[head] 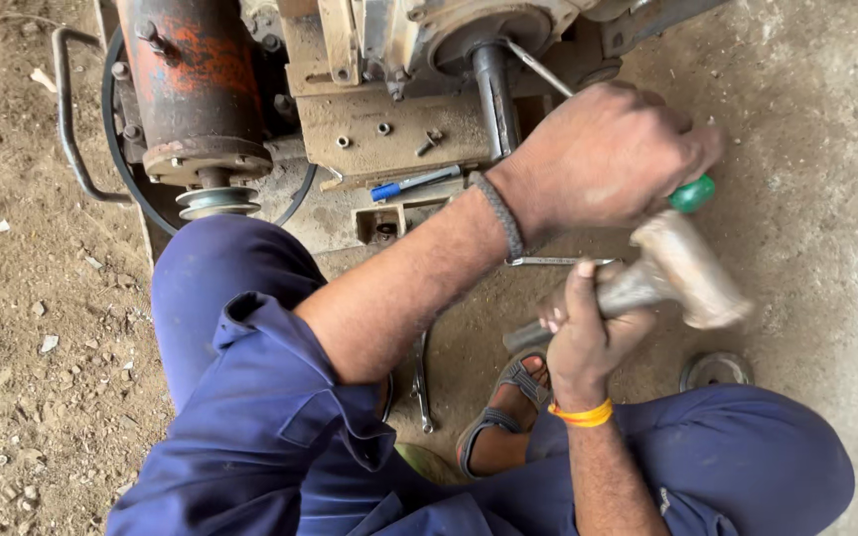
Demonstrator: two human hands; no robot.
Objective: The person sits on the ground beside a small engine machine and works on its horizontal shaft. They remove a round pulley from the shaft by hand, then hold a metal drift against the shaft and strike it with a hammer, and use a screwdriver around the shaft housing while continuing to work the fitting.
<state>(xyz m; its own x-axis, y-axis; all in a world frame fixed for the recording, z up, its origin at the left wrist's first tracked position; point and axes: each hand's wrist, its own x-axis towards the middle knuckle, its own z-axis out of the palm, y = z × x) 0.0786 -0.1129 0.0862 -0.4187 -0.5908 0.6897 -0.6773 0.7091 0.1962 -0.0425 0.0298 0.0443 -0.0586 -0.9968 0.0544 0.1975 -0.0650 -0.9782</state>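
The machine (pixel 389 89) fills the far part of the view: a grimy, pale metal body with bolt holes in a flat plate, and a dark steel shaft (pixel 495 94) sticking out of a round housing toward the person. Its top is cut off by the frame edge. To the left stands a rusty orange cylinder (pixel 191 79) with a small grooved pulley (pixel 216 201) under it, and a black belt (pixel 126 164) loops round behind; the belt's far run is hidden.

The hammer (pixel 682 268) is to the right of centre, just near of the shaft, above the dusty ground. Its head is pale, worn and blurred, so its exact shape is hard to make out; its dull grey handle runs down and left. The right hand (pixel 583 328) is closed tight around that handle, an orange band at the wrist.

The left hand (pixel 613 149) is a closed fist just above the hammer head, gripping a tool with a green handle end (pixel 692 194). Only the green tip shows past the knuckles, and a thin metal rod (pixel 538 67) emerges on the far side toward the machine.

A blue-tipped tool (pixel 414 184) lies on the machine base. A spanner (pixel 422 377) lies on the ground by a sandalled foot (pixel 503 407), partly covered by the blue sleeve.
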